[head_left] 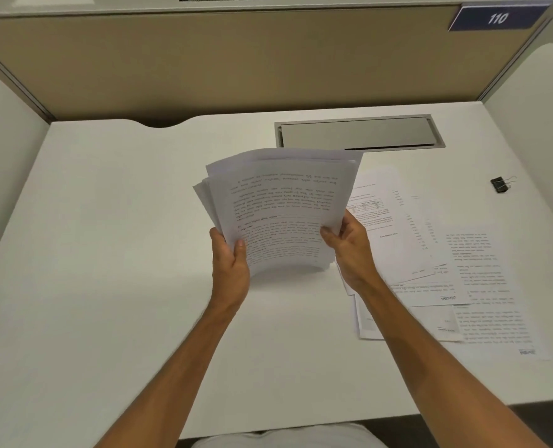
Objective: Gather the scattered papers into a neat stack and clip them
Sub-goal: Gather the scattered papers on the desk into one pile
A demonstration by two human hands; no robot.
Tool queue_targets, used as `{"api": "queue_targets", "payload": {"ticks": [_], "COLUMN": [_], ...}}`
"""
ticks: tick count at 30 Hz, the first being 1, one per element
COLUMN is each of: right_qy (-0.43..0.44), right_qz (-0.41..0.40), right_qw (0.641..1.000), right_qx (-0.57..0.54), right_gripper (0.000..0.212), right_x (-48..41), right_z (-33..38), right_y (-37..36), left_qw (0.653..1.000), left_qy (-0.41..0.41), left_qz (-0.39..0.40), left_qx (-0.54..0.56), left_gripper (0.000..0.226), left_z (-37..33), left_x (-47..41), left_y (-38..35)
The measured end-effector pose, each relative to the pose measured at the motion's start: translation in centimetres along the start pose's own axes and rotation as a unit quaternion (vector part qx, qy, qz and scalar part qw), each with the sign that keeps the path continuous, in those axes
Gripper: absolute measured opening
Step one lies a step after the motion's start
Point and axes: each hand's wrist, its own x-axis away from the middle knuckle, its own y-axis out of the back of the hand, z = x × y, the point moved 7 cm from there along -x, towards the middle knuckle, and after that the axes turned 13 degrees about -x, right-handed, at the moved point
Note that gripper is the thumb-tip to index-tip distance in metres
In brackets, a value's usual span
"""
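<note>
A bundle of printed papers [281, 202] stands curved and nearly upright on its lower edge at the desk's middle, its sheets uneven at the top. My left hand [231, 263] grips its lower left side and my right hand [352, 250] grips its lower right side. Several more printed sheets [436, 270] lie overlapping and flat on the desk to the right, partly under my right forearm. A black binder clip [500, 184] lies alone near the desk's far right edge.
The white desk [107, 253] has a grey cable hatch [359, 132] set in its far side behind the bundle. A beige partition [236, 66] closes the back, with white side panels left and right. A blue tag reads 110 [497, 18].
</note>
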Motion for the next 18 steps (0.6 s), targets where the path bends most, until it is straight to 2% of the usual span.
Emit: {"api": "queue_targets", "payload": {"ticks": [4, 10, 18], "right_qy": [-0.019, 0.011, -0.017], "right_qz": [-0.011, -0.03, -0.103], "right_qw": [0.999, 0.997, 0.99], "right_qx": [0.041, 0.069, 0.095], "right_gripper": [0.044, 0.029, 0.02], "right_x": [0.6, 0.8, 1.7], "right_z": [-1.2, 0.4, 1.6], "right_y": [0.1, 1.4, 5.3], "left_qw": [0.996, 0.991, 0.995], "left_qy": [0.007, -0.005, 0.055], "left_qz": [-0.017, -0.046, 0.018], "left_qx": [-0.086, -0.129, -0.083], "left_gripper": [0.028, 0.012, 0.028], "left_z": [1.7, 1.4, 1.6], "left_x": [0.9, 0.0, -0.2], "left_y": [-0.4, 1.2, 0.4]}}
